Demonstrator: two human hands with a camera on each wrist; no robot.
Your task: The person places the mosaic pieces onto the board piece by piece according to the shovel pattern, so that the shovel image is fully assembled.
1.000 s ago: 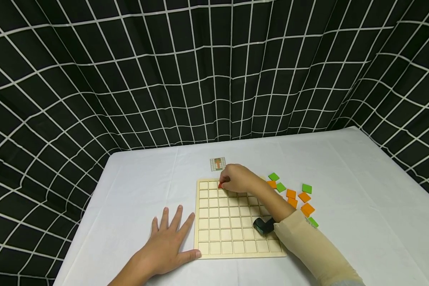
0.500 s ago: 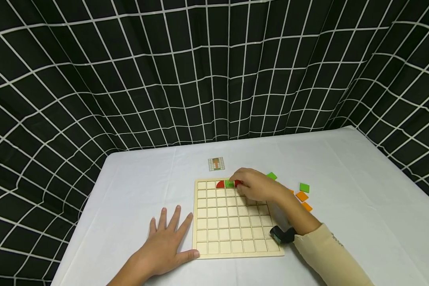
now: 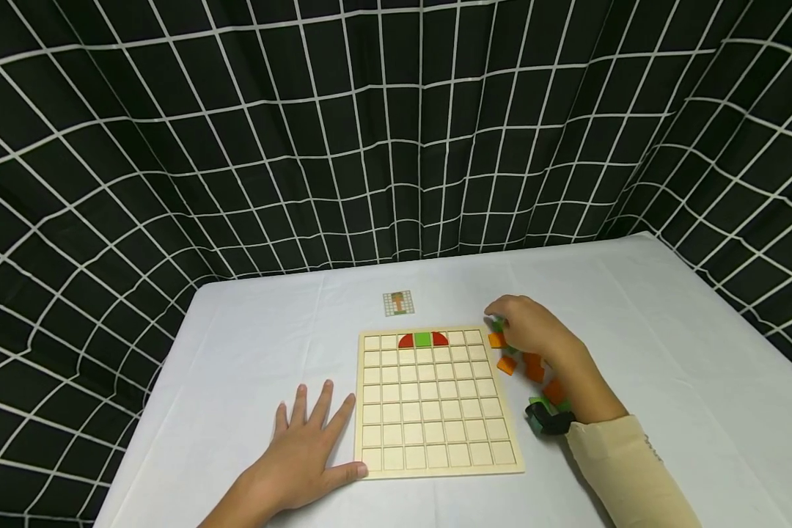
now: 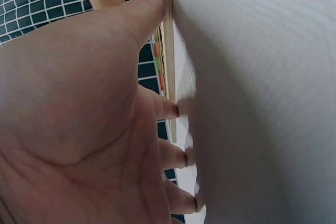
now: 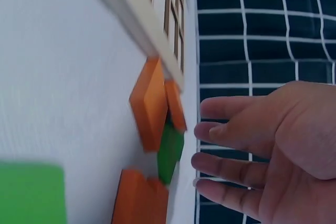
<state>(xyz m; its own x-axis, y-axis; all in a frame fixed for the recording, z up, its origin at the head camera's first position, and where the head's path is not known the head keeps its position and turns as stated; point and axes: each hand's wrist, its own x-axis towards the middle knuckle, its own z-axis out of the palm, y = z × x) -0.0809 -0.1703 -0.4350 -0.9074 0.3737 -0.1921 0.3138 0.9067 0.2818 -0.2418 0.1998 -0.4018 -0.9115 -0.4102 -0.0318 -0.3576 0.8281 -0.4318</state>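
My left hand (image 3: 303, 458) lies with fingers spread on the white cloth, its thumb (image 4: 149, 1) touching the near left corner of a wooden grid board (image 3: 435, 411). In the board's far row sit a red quarter-round tile (image 3: 405, 341), a green square tile (image 3: 422, 339) and a second red quarter-round tile (image 3: 440, 339). Beyond the board's right side, my right hand (image 3: 533, 328) hovers over loose tiles, fingers extended and nothing seen between them. Beneath it are an orange tile (image 5: 149, 103) and a green tile (image 5: 169, 153); the hand partly hides others in the head view.
A small printed card (image 3: 398, 303) with a gridded picture lies behind the board. Several orange and green tiles, such as an orange one (image 3: 507, 364), are scattered right of the board. A black band (image 3: 549, 420) circles the right wrist. Gridded black curtain (image 3: 303, 147) surrounds the table.
My right hand has let go of the second red tile in the far row and moved right, over the loose tiles. The left hand stays in place.
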